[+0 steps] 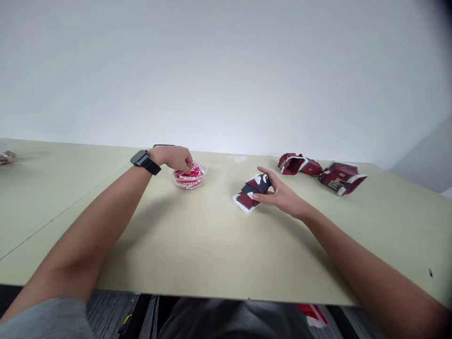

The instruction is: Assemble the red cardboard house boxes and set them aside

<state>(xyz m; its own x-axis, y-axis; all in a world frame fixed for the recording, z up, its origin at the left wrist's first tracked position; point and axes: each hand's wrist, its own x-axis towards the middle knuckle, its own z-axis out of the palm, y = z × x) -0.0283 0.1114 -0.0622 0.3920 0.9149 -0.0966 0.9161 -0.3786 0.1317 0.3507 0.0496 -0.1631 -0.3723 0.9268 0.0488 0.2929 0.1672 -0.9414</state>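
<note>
On the pale surface (197,263), maroon cartons (341,177) lie to the right. The right hand (282,194) grips a tilted maroon-and-black box (254,190) between thumb and fingers, steadying it, while the left hand (178,158) reaches into a clear bowl (188,182). Its fingers curl at red-and-white packets (196,170); whether they pinch one, one cannot tell. Lifting one out would seemingly call for a sure pinch.

no readable text, labels or numbers
</note>
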